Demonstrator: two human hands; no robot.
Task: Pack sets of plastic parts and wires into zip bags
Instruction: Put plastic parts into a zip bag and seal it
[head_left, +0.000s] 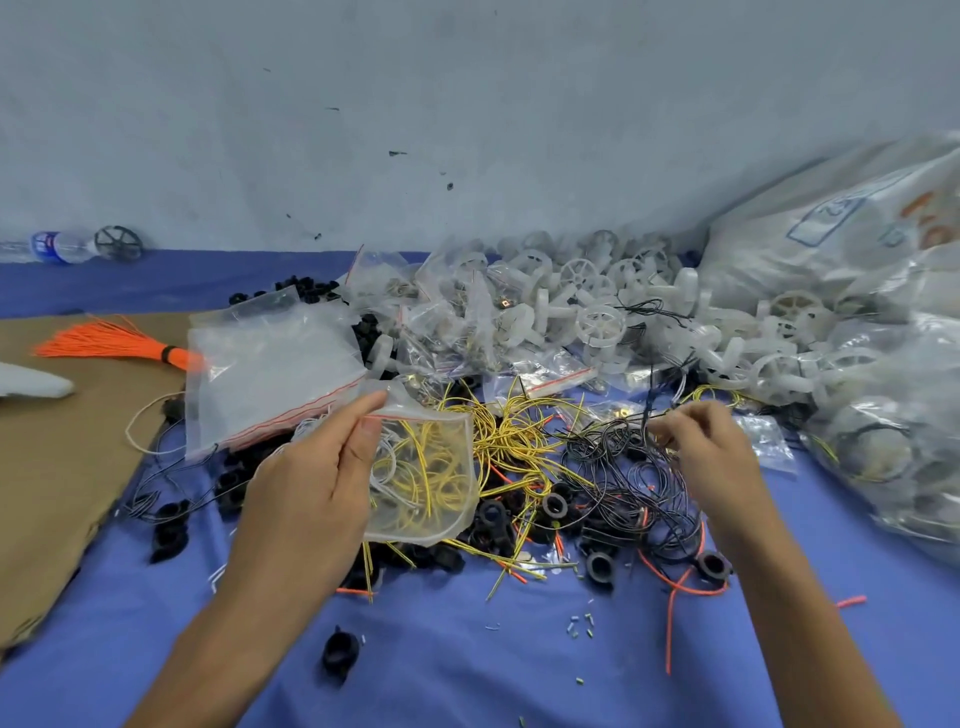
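Note:
My left hand (317, 478) pinches the red-striped mouth of a small clear zip bag (426, 478) between thumb and fingers; yellow and white wires lie inside the bag. My right hand (701, 452) reaches into a tangle of thin black wires (623, 478), fingers curled and pinching a black wire at its top. Loose yellow wires (514, 436) lie between the hands. Black plastic parts (493, 517) are scattered under the wires. White plastic wheels (602, 317) are heaped at the back.
A stack of empty zip bags (265, 374) lies left of centre, with an orange wire bundle (109, 343) on brown cardboard (57, 467) beside it. Large filled plastic sacks (857, 260) stand at the right. A water bottle (57, 247) lies by the wall. Blue cloth (467, 665) covers the table.

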